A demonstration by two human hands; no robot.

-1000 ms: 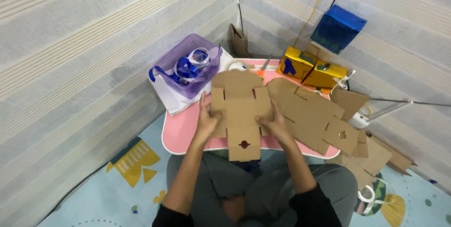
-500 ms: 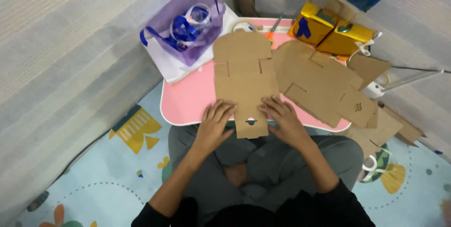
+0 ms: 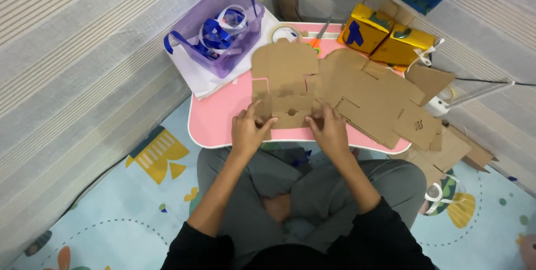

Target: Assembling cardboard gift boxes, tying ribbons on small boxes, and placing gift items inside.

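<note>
Since the frame half a second ago, I see the near flap of the die-cut cardboard blank (image 3: pixel 286 83) folded up and back over the sheet; before, that flap hung past the table's near edge toward my lap. My hands have moved up with it. Left hand (image 3: pixel 249 130) pinches the folded edge at its left end, fingers curled, thumb on top. Right hand (image 3: pixel 328 129) presses the right end of the same fold, fingers bent and closed on the card. The blank lies flat on the pink lap table (image 3: pixel 220 119), its rounded top flap pointing away from me.

Around it: a stack of more cardboard blanks (image 3: pixel 374 97) just right of the right hand, overlapping the table's right side and spilling onto the floor. Purple plastic bin (image 3: pixel 215 27) with blue and white ribbon at far left, on white paper. Tape roll (image 3: pixel 283 33) and orange-handled scissors (image 3: pixel 318 38) beyond the blank. Two yellow boxes (image 3: pixel 385 38) at far right.
</note>
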